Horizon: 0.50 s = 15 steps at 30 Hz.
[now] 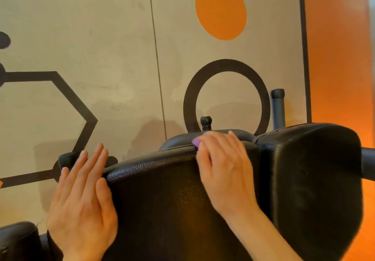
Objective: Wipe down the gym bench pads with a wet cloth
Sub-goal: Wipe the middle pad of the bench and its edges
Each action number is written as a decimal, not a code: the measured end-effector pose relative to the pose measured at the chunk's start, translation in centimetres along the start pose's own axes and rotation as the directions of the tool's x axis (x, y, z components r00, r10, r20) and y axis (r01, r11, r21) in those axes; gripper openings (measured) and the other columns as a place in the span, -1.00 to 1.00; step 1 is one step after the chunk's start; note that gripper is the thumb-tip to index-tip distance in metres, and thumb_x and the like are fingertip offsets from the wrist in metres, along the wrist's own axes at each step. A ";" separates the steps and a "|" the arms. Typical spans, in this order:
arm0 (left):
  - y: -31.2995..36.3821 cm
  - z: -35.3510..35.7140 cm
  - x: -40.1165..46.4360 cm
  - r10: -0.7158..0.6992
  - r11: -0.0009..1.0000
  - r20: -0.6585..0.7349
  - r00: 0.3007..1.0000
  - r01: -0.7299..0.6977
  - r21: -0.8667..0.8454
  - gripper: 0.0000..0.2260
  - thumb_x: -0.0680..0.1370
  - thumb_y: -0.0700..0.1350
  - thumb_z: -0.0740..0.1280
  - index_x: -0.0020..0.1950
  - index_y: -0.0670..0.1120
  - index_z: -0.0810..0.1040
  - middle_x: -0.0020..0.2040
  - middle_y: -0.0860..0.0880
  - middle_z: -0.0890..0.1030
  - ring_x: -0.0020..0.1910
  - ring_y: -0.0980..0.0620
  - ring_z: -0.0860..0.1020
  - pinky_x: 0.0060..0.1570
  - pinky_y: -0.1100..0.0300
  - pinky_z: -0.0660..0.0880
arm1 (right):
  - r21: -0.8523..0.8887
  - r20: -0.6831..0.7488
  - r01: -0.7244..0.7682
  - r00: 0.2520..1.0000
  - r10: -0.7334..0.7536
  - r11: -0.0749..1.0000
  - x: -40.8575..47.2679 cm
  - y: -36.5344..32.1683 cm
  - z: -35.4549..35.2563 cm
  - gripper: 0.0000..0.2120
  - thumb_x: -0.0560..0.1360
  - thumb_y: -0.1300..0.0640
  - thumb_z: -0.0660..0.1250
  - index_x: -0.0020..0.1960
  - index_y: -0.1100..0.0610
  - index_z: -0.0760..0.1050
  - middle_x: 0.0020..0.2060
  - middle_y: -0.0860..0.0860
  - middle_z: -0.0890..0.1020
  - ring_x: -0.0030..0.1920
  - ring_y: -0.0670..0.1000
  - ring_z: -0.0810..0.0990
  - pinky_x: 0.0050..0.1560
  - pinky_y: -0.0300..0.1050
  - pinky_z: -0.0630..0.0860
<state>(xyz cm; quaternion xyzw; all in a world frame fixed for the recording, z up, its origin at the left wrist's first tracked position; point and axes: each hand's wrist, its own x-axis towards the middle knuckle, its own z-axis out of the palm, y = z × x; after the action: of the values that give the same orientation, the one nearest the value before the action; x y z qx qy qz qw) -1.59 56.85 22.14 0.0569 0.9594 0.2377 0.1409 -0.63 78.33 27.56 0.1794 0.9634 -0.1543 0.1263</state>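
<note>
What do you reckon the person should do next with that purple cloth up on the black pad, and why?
Probably drag the right hand sideways along the pad's top edge. It presses the purple cloth onto the rim of the black pad, with only a corner showing, while the left hand lies flat against the pad's left side, seemingly steadying it. The neighbouring pad has no cloth on it.

Warm orange glow right, soft blur

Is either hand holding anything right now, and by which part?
The right hand curls over the pad's top edge, a purple cloth mostly hidden under its fingers. The left hand lies flat against the pad's side, holding nothing.
</note>
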 end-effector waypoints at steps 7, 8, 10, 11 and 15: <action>-1.7 1.3 -0.1 0.051 0.996 0.018 0.999 -0.050 -0.073 -0.53 0.66 -0.06 -0.06 0.41 -0.22 0.46 0.42 -0.14 0.46 0.43 -0.19 0.42 0.38 -0.27 0.33 | -0.026 0.117 0.294 0.950 -0.289 0.955 -1.1 -8.7 3.5 -0.72 0.64 0.07 0.02 0.08 0.07 0.50 0.02 -0.02 0.58 0.08 -0.02 0.51 0.40 0.01 0.32; -1.5 1.1 0.0 0.058 0.997 0.005 0.998 -0.057 -0.057 -0.53 0.66 -0.07 -0.06 0.40 -0.23 0.47 0.40 -0.17 0.48 0.42 -0.19 0.44 0.37 -0.26 0.35 | 0.010 0.122 0.316 0.941 -0.315 0.949 -0.8 -7.5 2.9 -0.71 0.66 0.05 0.01 0.12 0.06 0.50 0.06 -0.03 0.57 0.11 -0.04 0.50 0.41 -0.02 0.29; -1.0 0.8 0.0 0.076 0.996 -0.027 0.997 -0.077 -0.037 -0.53 0.66 -0.09 -0.07 0.39 -0.23 0.48 0.38 -0.18 0.51 0.42 -0.18 0.44 0.37 -0.24 0.36 | 0.037 0.038 0.196 0.980 -0.198 0.980 -0.5 -2.0 1.4 -0.70 0.66 0.02 0.03 0.13 0.02 0.52 0.07 -0.09 0.58 0.12 -0.12 0.50 0.39 -0.12 0.31; -0.8 0.7 0.0 0.079 0.996 -0.035 0.996 -0.080 -0.042 -0.53 0.66 -0.09 -0.07 0.39 -0.23 0.48 0.38 -0.19 0.51 0.41 -0.18 0.45 0.37 -0.24 0.36 | 0.051 -0.027 0.077 0.997 -0.076 0.996 -0.4 1.2 0.4 -0.70 0.66 0.00 0.03 0.11 0.00 0.53 0.04 -0.13 0.58 0.09 -0.16 0.50 0.34 -0.17 0.34; -1.2 1.1 -0.2 0.075 0.996 -0.052 0.996 -0.078 -0.053 -0.52 0.66 -0.07 -0.08 0.39 -0.22 0.48 0.38 -0.17 0.51 0.42 -0.17 0.44 0.37 -0.23 0.36 | 0.098 -0.138 -0.257 0.953 0.269 0.962 0.1 5.0 -0.5 -0.65 0.64 -0.01 -0.02 -0.02 0.02 0.52 -0.07 -0.17 0.53 -0.02 -0.18 0.44 0.17 -0.10 0.47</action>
<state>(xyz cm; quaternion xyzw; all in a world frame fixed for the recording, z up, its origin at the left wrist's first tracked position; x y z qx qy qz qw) -1.13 56.24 20.66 0.0839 0.9527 0.2708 0.1093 1.09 83.00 26.73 0.3218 0.9309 -0.1601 0.0657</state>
